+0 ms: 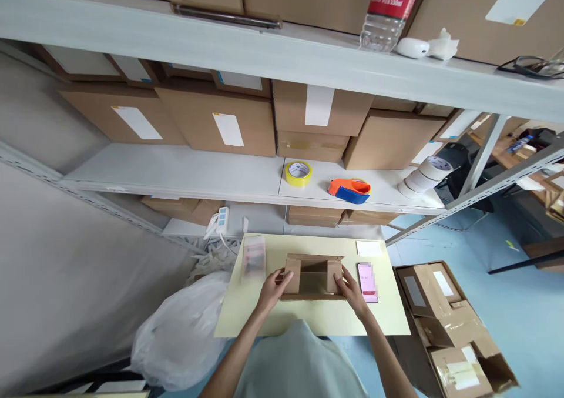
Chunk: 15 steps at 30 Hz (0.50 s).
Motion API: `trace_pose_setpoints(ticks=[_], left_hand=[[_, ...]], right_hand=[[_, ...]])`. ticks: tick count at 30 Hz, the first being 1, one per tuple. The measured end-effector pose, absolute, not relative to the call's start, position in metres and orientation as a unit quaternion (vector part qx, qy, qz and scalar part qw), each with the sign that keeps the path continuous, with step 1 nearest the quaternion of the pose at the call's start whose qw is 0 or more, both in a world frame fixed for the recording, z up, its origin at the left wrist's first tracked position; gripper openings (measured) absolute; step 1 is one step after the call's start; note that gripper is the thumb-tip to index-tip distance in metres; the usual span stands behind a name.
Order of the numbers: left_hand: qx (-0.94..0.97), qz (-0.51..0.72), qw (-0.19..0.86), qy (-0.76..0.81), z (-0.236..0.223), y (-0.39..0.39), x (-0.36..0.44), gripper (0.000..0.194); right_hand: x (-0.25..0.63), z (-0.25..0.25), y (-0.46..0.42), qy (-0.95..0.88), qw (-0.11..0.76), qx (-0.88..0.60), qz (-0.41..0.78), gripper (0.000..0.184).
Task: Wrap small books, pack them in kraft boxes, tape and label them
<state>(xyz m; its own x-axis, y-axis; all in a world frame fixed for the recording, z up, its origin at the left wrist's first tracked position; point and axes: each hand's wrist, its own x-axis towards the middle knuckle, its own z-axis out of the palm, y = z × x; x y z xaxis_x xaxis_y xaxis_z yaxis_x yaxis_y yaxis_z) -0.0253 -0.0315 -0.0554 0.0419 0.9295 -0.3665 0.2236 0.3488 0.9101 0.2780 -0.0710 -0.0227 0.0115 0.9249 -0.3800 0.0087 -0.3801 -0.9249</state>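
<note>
A small brown cardboard box [314,296] stands on the pale yellow table [308,321], its top open and its two end flaps folded inward. My left hand [274,289] grips the box's left end, thumb on the left flap. At the opposite end my right hand [351,292] grips it the same way, thumb on the right flap. The inside of the box looks dark, and I cannot make out any contents. A phone [367,282] with a pink screen lies right of my right hand. Left of the box lies a clear plastic packet [254,258].
On the shelf [185,171] beyond sit yellow tape [298,173], an orange-and-blue tape dispenser [349,190] and white rolls [425,176], with cartons behind. A plastic bag [180,327] bulges at left. A large carton [400,295] of smaller boxes stands on the floor at right.
</note>
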Motion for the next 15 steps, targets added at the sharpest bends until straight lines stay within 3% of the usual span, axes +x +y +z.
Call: trace_pose_setpoints(ticks=[7, 12, 15], left_hand=[[0.434, 0.338, 0.546, 0.632, -0.053, -0.022, -0.002, 0.079], [0.404, 0.337, 0.557, 0.643, -0.035, -0.023, -0.011, 0.089], [0.448, 0.323, 0.577, 0.602, -0.02, -0.029, -0.022, 0.107]], right_hand=[[0.308, -0.044, -0.058, -0.423, 0.391, -0.579, 0.576, 0.09], [0.329, -0.043, -0.057, -0.423, 0.374, -0.607, 0.559, 0.093], [0.342, -0.035, -0.059, -0.443, 0.371, -0.614, 0.538, 0.093]])
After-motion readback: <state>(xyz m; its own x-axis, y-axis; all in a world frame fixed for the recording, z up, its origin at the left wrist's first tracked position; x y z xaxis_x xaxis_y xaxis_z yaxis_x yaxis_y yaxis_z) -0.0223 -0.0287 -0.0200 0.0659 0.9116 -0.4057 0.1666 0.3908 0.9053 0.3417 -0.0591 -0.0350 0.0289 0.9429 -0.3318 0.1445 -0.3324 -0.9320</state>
